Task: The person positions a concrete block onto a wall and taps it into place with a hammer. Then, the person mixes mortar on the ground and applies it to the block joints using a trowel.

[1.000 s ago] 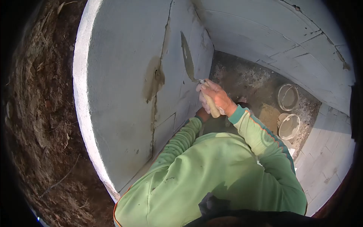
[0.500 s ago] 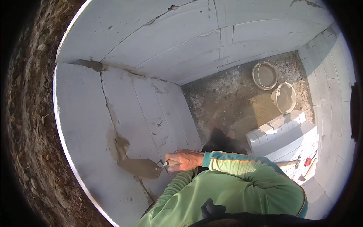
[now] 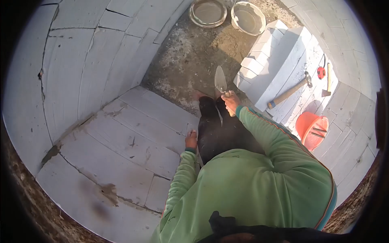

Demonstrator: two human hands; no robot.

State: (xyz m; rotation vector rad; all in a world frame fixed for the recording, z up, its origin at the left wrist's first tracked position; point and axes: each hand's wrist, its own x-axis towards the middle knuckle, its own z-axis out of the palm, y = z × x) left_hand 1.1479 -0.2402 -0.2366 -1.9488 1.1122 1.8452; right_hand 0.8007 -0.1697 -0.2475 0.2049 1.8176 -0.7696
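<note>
My right hand (image 3: 231, 103) is closed round the handle of a trowel (image 3: 220, 79), whose pointed metal blade is directed away from me over the floor. Low beside my left leg, my left hand (image 3: 191, 139) is next to the pale block wall (image 3: 133, 141); its fingers are small and partly hidden, and nothing shows in them. Grey mortar patches (image 3: 108, 193) mark the joints of that wall.
Two round mortar buckets (image 3: 208, 13) (image 3: 248, 18) stand on the dirty floor (image 3: 178, 60). Right of my legs, stacked white blocks (image 3: 283, 69) bear a hammer (image 3: 288, 92), a red tape measure (image 3: 321, 73) and a hatchet (image 3: 328, 81). An orange bucket (image 3: 311, 130) is near my right arm.
The view has swung right. My right hand has carried the trowel from the left wall to in front of my legs. My left hand and the orange bucket have come into view.
</note>
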